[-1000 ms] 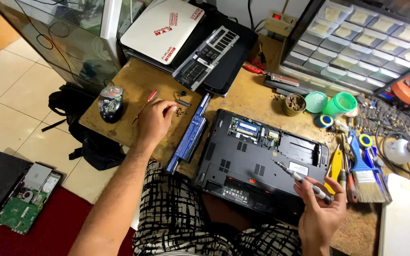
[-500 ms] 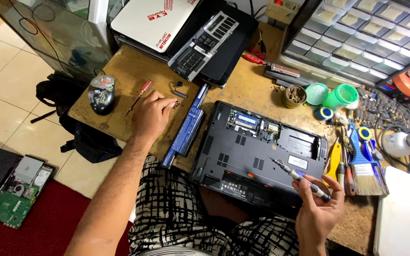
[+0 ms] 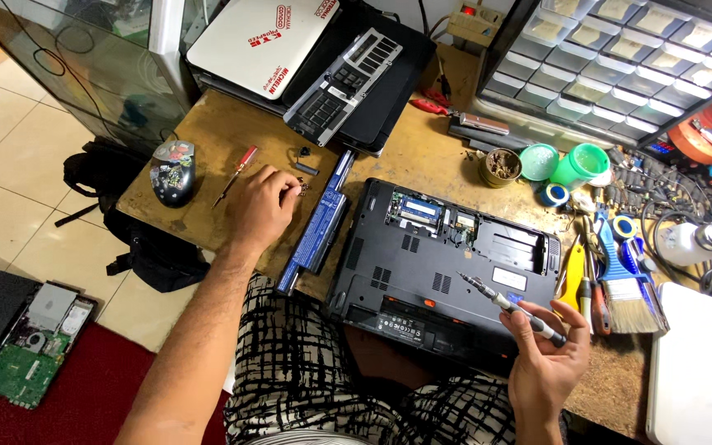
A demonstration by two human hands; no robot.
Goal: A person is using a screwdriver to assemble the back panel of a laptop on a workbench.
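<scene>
A black laptop (image 3: 422, 264) lies upside down on the wooden bench, its memory bay uncovered. My right hand (image 3: 545, 363) hovers over the laptop's front right corner and grips a slim grey screwdriver (image 3: 508, 306), whose tip points up-left above the case. My left hand (image 3: 264, 206) rests palm down on the bench to the left, fingers curled over small dark parts near its fingertips; what the fingertips hold is hidden. A long black-and-blue battery (image 3: 316, 224) lies between that hand and the laptop. A red-handled screwdriver (image 3: 236, 173) lies just left of my left hand.
A computer mouse (image 3: 172, 169) sits at the bench's left end. Behind are a white laptop (image 3: 261, 41), a loose keyboard (image 3: 344, 74) and a parts drawer cabinet (image 3: 620, 66). Green cups (image 3: 578, 165), a brush (image 3: 632, 297) and hand tools crowd the right side. A circuit board (image 3: 22, 367) lies on the floor.
My left hand has shifted slightly toward the small parts near the battery. My right hand keeps the screwdriver over the laptop. The view has drifted a little.
</scene>
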